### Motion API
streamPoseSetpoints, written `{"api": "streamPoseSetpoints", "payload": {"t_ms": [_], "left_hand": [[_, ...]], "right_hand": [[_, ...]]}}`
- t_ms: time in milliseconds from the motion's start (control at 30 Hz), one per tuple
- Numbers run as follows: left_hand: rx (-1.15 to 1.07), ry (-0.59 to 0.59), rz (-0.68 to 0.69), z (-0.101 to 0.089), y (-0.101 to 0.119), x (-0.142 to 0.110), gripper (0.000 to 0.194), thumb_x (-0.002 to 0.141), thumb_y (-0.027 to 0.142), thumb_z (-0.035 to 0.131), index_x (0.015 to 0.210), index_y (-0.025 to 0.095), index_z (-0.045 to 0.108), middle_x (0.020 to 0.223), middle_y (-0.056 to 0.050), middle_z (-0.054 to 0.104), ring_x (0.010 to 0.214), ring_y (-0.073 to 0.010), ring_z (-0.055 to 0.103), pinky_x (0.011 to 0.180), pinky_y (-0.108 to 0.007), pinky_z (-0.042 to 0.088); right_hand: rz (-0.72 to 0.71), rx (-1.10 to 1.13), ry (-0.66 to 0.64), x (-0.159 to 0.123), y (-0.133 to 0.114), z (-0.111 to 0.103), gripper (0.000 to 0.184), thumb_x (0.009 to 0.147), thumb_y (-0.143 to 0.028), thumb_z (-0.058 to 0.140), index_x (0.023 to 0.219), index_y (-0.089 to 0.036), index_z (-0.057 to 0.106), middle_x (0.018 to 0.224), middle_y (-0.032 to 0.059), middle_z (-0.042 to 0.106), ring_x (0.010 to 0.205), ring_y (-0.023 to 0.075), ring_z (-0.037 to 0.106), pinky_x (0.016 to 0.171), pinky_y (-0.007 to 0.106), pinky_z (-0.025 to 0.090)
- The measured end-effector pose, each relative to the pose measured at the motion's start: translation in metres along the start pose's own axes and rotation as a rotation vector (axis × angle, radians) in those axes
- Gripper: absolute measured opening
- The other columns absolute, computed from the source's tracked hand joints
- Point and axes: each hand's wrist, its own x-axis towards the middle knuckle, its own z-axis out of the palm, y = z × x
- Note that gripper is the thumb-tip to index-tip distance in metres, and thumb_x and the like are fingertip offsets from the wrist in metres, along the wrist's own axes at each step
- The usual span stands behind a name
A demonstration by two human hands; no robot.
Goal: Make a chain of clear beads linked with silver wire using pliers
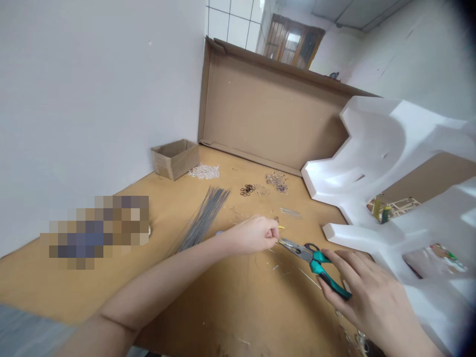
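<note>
- Tight work here: the pliers (pixel 303 252) point left above the middle of the tabletop (pixel 230 307), tips right up against the left hand (pixel 256 235).
- Here's the danger: a small piece (pixel 278 241), too tiny to identify, sits at that meeting point, and a loose pinch could let it spring away.
- Mind the skin, too; with metal this close, one slip of the tips could nip a finger.
- If dropped, it could get lost among the loose strands (pixel 275 267) or roll towards the black rings (pixel 247 190).
- Left forearm stretches diagonally from the lower left, back of the hand up, thumb and forefinger pressed together, apparently pinching that piece.
- Right hand (pixel 372 285), lower right: fingers over one green handle, thumb under the other; whether the jaws bite anything, can't tell.
</note>
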Motion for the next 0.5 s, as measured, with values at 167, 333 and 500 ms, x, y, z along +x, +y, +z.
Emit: {"api": "streamPoseSetpoints", "payload": {"t_ms": [167, 333, 500], "left_hand": [[0.01, 0.003, 0.002, 0.0018, -0.0013, 0.0008, 0.01, 0.071, 0.022, 0.046, 0.069, 0.017, 0.054, 0.055, 0.004, 0.049, 0.048, -0.0075, 0.038, 0.047, -0.019, 0.026], [0.03, -0.002, -0.002, 0.0026, -0.0007, 0.0017, 0.01, 0.071, 0.021, 0.046, 0.069, 0.018, 0.055, 0.056, 0.004, 0.051, 0.048, -0.0078, 0.038, 0.048, -0.02, 0.026], [0.032, -0.005, -0.022, 0.0019, 0.0012, 0.0017, 0.01, 0.071, 0.021, 0.047, 0.069, 0.018, 0.056, 0.057, 0.003, 0.052, 0.05, -0.0085, 0.04, 0.048, -0.02, 0.027]], "right_hand": [[-0.01, -0.001, 0.025, 0.0013, -0.0011, 0.0001, 0.033, 0.078, -0.037, 0.054, 0.102, -0.016, 0.059, 0.088, 0.0083, 0.064, 0.071, 0.0194, 0.059, 0.063, 0.031, 0.043], [0.001, -0.009, 0.022, -0.0001, -0.0011, 0.0007, 0.032, 0.077, -0.036, 0.055, 0.103, -0.017, 0.058, 0.086, 0.0065, 0.064, 0.069, 0.0186, 0.059, 0.061, 0.029, 0.043], [0.002, -0.005, 0.022, 0.0001, -0.002, 0.0017, 0.032, 0.078, -0.036, 0.054, 0.103, -0.017, 0.058, 0.087, 0.0075, 0.064, 0.069, 0.0188, 0.06, 0.062, 0.03, 0.043]]}}
